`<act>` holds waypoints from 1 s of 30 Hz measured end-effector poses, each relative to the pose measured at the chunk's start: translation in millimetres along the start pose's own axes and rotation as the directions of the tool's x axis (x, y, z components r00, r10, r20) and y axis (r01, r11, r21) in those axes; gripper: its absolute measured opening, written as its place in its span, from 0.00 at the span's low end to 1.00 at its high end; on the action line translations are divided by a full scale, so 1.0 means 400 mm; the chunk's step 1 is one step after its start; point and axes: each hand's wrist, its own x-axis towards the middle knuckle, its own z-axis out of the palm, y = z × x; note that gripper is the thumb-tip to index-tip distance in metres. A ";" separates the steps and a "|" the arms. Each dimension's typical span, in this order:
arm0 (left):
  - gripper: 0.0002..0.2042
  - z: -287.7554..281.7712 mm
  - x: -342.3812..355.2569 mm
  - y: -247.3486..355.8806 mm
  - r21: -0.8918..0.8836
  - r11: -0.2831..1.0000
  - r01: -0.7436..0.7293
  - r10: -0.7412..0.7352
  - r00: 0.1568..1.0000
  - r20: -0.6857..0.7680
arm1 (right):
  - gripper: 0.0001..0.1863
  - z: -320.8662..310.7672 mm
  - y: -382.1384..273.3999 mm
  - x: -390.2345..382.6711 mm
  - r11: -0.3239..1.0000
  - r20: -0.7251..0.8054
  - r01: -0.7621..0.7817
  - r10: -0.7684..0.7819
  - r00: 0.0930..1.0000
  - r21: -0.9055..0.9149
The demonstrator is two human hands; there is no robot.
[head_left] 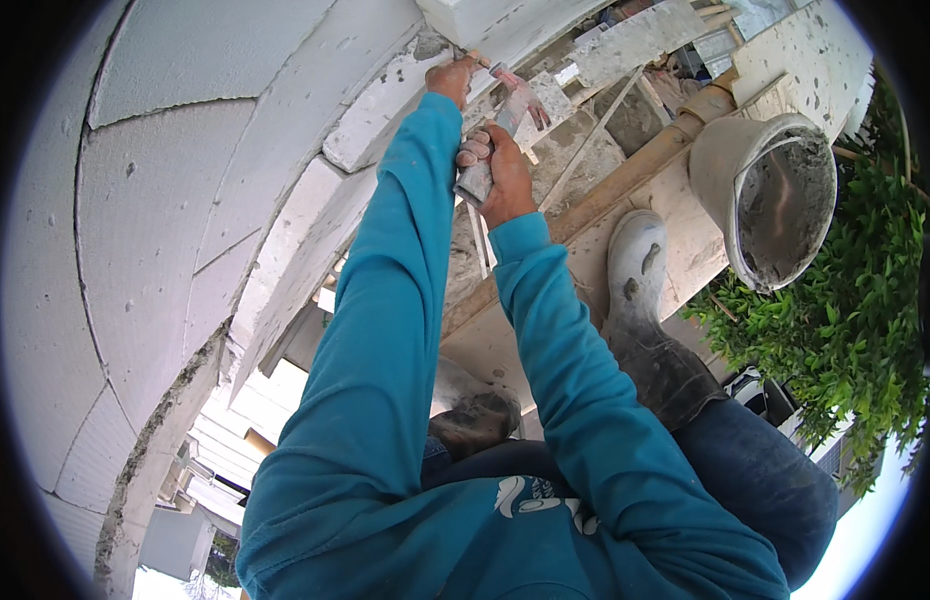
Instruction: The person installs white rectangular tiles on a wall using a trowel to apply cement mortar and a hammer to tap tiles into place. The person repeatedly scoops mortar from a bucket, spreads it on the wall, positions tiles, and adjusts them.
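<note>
By the wall [170, 190], the left hand [452, 79] rests — grip unclear; the right hand [507, 180] grasps a hammer [524, 102]. Hammering seems underway — next needs careful aim.

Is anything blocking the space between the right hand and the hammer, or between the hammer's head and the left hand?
Nothing visible does. The right hand is closed around the hammer, and no obstacle shows between its head and the left hand, though the gap there is hard to judge.
</note>
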 end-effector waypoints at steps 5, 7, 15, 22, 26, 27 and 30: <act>0.10 0.010 -0.010 0.010 0.053 0.998 0.038 -0.036 0.999 -0.030 | 0.07 0.032 0.013 -0.005 0.970 -0.173 0.198 -0.173 0.970 0.139; 0.11 0.007 -0.005 0.006 0.045 0.998 0.052 -0.052 0.999 -0.009 | 0.07 0.049 0.025 -0.004 0.946 -0.238 0.247 -0.196 0.951 0.211; 0.15 -0.004 0.016 -0.002 0.104 0.994 0.040 -0.034 0.998 -0.052 | 0.09 0.010 0.005 -0.001 1.000 -0.072 0.022 -0.022 0.997 -0.004; 0.17 -0.088 -0.105 0.122 0.649 0.756 -0.090 0.093 0.995 0.030 | 0.09 0.001 -0.009 -0.049 0.976 -0.151 0.171 -0.150 0.977 0.137; 0.26 -0.160 -0.185 0.249 0.383 0.872 -0.306 0.222 0.943 0.247 | 0.11 -0.001 0.027 -0.035 0.913 -0.234 0.294 -0.231 0.944 0.285; 0.27 -0.152 -0.217 0.287 0.342 0.882 -0.326 0.260 0.939 0.224 | 0.11 -0.009 0.042 -0.018 0.882 -0.264 0.340 -0.260 0.929 0.327; 0.28 -0.127 -0.282 0.387 0.336 0.874 -0.351 0.324 0.937 0.133 | 0.11 0.026 0.053 -0.015 0.888 -0.392 0.361 -0.236 0.889 0.285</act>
